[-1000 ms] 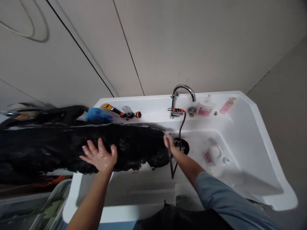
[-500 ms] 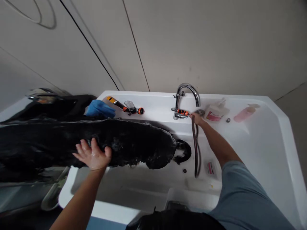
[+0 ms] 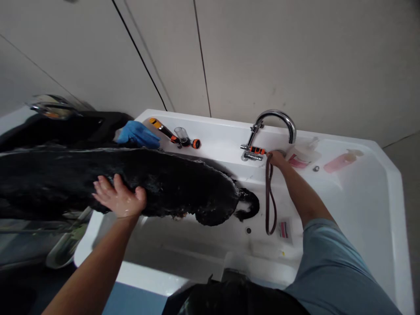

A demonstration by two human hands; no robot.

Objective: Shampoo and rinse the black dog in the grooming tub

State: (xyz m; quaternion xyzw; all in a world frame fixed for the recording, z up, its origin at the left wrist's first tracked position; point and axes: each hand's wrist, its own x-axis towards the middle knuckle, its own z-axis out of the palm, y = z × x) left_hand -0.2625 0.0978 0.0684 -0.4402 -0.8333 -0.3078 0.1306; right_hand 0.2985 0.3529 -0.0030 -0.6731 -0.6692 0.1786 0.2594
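A long, wet black dog (image 3: 183,179), seen from above, stretches from the left edge into the tub, its curled tail (image 3: 252,204) toward the right. My left hand (image 3: 121,197) lies flat on its back with fingers spread and wet skin showing. At the chrome faucet (image 3: 275,114), my right hand (image 3: 276,158) is closed around the upper end of a brown hose (image 3: 268,197), beside an orange and black connector (image 3: 257,150). The hose hangs in a loop down into the tub. The dog's head is out of view.
The white tub (image 3: 390,210) has a drain hole (image 3: 248,230). On its back ledge are a spray nozzle (image 3: 164,130), a blue cloth (image 3: 139,134), a pump bottle (image 3: 300,157) and a pink bottle (image 3: 341,162). A labelled container (image 3: 285,229) lies inside the tub.
The view has shifted slightly, so the faucet appears further right. My left hand has slid a little left along the dog's back. My right hand stays by the connector, and the hose loop has swung slightly.
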